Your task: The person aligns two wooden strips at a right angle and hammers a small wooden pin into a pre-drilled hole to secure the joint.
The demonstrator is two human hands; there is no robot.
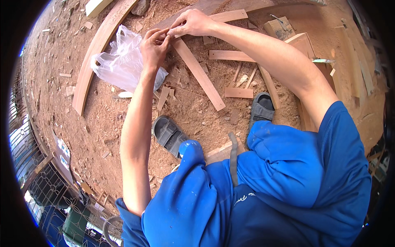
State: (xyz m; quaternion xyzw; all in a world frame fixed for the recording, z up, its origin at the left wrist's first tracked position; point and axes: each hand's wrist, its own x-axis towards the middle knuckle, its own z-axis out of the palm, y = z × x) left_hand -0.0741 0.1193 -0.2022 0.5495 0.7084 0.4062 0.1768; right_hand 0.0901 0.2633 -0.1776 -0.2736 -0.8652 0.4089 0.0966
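My left hand (pixel 154 50) and my right hand (pixel 191 24) meet at the far end of the ground, fingertips touching. Both are closed in a pinch, and whatever lies between the fingers is too small or hidden to name. Just under them is the upper end of a flat wooden strip (pixel 198 74), which runs down toward my feet. A second wooden strip (pixel 228 16) reaches out to the right from behind my right hand. Beside my left wrist lies a crumpled clear plastic bag (pixel 119 61).
A long curved wooden piece (pixel 98 45) lies on the left. To the right are more strips, such as a wooden strip (pixel 230 55), a short wood piece (pixel 238 92) and a wood block (pixel 279 28). Sawdust and offcuts cover the ground around my sandals (pixel 169 135).
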